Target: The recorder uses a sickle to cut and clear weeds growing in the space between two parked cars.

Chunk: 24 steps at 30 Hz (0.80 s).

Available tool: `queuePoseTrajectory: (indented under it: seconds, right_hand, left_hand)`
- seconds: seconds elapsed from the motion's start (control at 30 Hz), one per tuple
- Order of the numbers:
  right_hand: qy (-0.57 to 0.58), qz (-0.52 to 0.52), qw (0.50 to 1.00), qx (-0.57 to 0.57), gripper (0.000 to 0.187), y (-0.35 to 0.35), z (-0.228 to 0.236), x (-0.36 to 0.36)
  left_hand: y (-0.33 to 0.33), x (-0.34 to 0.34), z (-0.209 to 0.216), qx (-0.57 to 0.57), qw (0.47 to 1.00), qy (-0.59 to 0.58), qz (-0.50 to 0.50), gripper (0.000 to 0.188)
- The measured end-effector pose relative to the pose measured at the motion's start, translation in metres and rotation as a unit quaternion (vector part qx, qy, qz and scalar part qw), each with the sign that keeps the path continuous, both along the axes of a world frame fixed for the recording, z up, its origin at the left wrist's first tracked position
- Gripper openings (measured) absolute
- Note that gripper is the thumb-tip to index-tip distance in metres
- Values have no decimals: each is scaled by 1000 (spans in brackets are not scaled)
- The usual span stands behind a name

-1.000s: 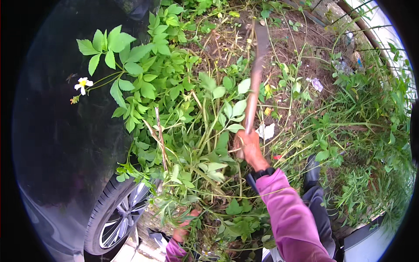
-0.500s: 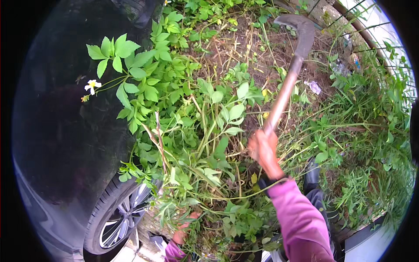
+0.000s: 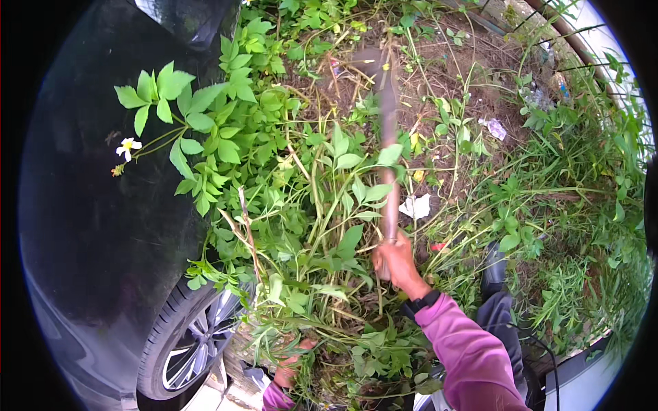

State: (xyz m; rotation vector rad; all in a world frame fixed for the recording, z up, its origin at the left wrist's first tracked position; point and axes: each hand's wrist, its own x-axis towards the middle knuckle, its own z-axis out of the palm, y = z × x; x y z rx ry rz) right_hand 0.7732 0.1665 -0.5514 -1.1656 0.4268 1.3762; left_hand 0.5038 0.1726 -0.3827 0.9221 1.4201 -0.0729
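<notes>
My right hand [image 3: 399, 264] is wrapped around the long handle of a billhook [image 3: 388, 192]. Its dark hooked blade points away from me, smeared by motion, over the leafy weeds and dry stalks. At the lower left, my left hand [image 3: 291, 363] is closed around the base of a bunch of green weeds [image 3: 322, 301], with its fingers partly covered by leaves. The bunch's stems lean up and away, beside the handle. A white flower [image 3: 128, 146] on a weed stalk stands out against the dark car.
A dark car [image 3: 103, 226] with its wheel [image 3: 195, 342] borders the left side. Bare soil with dry stalks [image 3: 452, 75] lies ahead, with white scrap [image 3: 415, 206] and crumpled wrapper [image 3: 493, 128]. Grass [image 3: 569, 226] grows at right, below a wire fence [image 3: 582, 65]. My shoe [image 3: 493, 270] is near.
My right hand has swung the billhook left and nearer to me, its blade moving from upper right to the upper middle. My left hand stays low among the weeds. A white scrap now shows.
</notes>
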Motion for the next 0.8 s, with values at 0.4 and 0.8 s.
queuePoseTrajectory:
  seconds: [0.4,0.8]
  right_hand:
    - [79,262,960,-61,40,-127,-17,-51]
    - [-50,-171,983,42,10,5,-8,63]
  left_hand:
    - [-13,-62,-15,-69,989,-113,69,47]
    - [-20,-9,-12,-94,985,7,145,36]
